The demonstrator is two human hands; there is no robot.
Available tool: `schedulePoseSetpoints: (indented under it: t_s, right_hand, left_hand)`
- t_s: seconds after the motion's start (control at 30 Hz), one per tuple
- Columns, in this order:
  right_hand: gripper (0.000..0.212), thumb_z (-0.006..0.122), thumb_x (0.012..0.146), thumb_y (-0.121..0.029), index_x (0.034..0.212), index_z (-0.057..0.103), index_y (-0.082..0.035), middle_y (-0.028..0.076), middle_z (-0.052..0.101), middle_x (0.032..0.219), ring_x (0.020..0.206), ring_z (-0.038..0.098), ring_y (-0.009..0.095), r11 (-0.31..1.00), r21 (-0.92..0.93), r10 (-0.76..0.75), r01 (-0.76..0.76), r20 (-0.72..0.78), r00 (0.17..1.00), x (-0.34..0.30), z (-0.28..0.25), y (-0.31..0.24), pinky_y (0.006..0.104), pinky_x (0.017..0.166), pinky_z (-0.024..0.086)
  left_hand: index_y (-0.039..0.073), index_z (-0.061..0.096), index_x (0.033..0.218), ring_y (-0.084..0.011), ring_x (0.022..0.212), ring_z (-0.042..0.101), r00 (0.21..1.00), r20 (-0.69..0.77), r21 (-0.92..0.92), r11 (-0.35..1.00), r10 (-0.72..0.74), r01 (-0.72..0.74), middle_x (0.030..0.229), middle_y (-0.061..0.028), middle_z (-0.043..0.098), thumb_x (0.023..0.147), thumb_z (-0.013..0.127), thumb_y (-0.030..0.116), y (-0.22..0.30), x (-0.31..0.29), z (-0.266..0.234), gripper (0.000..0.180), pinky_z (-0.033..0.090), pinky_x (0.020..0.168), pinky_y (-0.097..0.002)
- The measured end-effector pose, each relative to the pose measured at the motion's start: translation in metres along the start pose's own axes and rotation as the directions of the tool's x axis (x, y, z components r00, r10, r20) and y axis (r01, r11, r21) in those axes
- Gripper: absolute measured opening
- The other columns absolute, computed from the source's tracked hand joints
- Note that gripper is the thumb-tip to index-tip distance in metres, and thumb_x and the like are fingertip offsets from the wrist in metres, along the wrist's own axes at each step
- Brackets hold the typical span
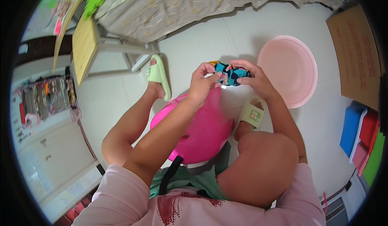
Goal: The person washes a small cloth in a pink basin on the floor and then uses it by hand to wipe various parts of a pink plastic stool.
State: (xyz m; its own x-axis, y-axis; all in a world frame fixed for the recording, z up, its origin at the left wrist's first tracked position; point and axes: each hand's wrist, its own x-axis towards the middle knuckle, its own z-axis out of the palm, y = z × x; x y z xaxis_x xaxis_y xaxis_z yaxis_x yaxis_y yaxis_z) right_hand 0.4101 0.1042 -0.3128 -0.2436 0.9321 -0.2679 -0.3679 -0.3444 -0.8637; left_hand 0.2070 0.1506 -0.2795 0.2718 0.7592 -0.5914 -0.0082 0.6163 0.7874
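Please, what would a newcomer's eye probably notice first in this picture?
Probably the bright pink object, the boldest patch of colour, near the middle and just below the hands. Next might come the patterned cloth, held above it between the left hand and the right hand. Then the pale pink basin, large and round, to the right of the hands.

Pale wooden-topped stool [85, 48], brown cardboard box [353, 56] at right, draped beige fabric [194, 10], white tiled floor [323, 121]
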Motion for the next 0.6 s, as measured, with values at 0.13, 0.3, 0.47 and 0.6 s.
schedulePoseSetpoints:
  t_s: [0.13, 0.3, 0.47, 0.6]
  right_hand:
    - [0.078, 0.08, 0.076, -0.024, 0.141, 0.041, -0.004, 0.016, 0.055, 0.127, 0.113, 0.057, 0.025, 0.956, -0.29, 0.106, -0.044, 0.202, 0.974, 0.011, 0.058, -0.04, 0.0363, 0.097, 0.045]
    - [0.086, 0.081, 0.072, -0.028, 0.143, 0.039, -0.005, 0.018, 0.057, 0.12, 0.104, 0.061, 0.025, 0.743, -0.668, 0.347, -0.037, 0.337, 0.875, 0.029, 0.125, -0.069, 0.0359, 0.087, 0.049]
    - [0.069, 0.081, 0.069, -0.027, 0.127, 0.055, -0.001, 0.014, 0.065, 0.098, 0.089, 0.062, 0.018, 0.453, -0.889, 0.457, 0.063, 0.292, 0.84, 0.038, 0.187, -0.058, 0.0336, 0.078, 0.049]
    - [0.047, 0.075, 0.065, -0.023, 0.105, 0.068, -0.002, 0.021, 0.064, 0.103, 0.09, 0.064, 0.039, 0.274, -0.95, 0.174, 0.15, 0.202, 0.964, 0.03, 0.223, -0.024, 0.0432, 0.081, 0.052]
  left_hand:
    - [0.013, 0.051, 0.092, -0.0085, 0.085, 0.06, 0.997, -0.044, -0.071, 0.995, 0.06, -0.063, 0.096, 0.0024, 0.057, 0.09, 0.066, 0.005, 0.019, -0.052, -0.05, 0.017, 0.049, 0.067, -0.0229]
    - [0.012, 0.05, 0.093, -0.0079, 0.083, 0.059, 0.99, -0.097, -0.161, 0.98, 0.105, -0.119, 0.092, 0.0021, 0.058, 0.091, 0.064, 0.004, 0.013, -0.11, -0.091, 0.016, 0.051, 0.069, -0.0229]
    - [0.013, 0.05, 0.092, -0.0088, 0.085, 0.06, 0.989, -0.087, -0.284, 0.949, 0.116, -0.136, 0.095, 0.0012, 0.058, 0.091, 0.063, 0.003, -0.012, -0.143, -0.126, 0.017, 0.053, 0.072, -0.0246]
    - [0.009, 0.052, 0.099, -0.0133, 0.089, 0.061, 0.979, -0.173, -0.302, 0.941, 0.104, -0.153, 0.102, -0.004, 0.058, 0.088, 0.055, -0.007, -0.023, -0.162, -0.139, 0.02, 0.053, 0.074, -0.0264]
